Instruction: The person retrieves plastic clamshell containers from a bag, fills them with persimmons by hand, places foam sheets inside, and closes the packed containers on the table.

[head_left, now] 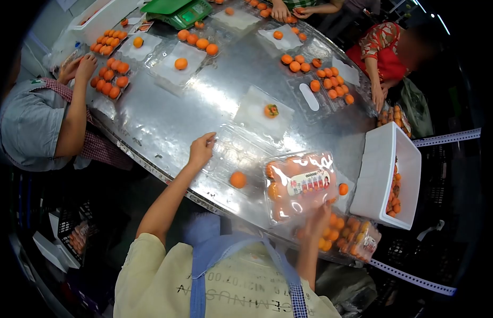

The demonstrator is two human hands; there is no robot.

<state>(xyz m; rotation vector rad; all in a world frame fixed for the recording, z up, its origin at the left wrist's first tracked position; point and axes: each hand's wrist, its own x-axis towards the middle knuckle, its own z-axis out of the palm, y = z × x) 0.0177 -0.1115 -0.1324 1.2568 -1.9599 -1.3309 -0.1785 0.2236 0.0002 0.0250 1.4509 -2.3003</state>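
My left hand (202,151) is at the left edge of a clear plastic tray (233,148), with fingers bent together and tips on its rim. One orange persimmon (238,179) sits at the tray's near end. My right hand (318,220) grips the lower right corner of a closed clear plastic box (299,204) of persimmons, tilted up above the table edge. A printed label (310,183) with a picture is on the box. Beyond the tray, a persimmon with a green calyx (271,111) lies on a white sheet (251,114).
Filled boxes (357,238) and a white foam bin (373,169) of persimmons stand at the right. Co-workers handle fruit at the left, back and right of the metal table (167,127). A green scale (177,11) stands at the back. More trays of persimmons (109,77) lie around.
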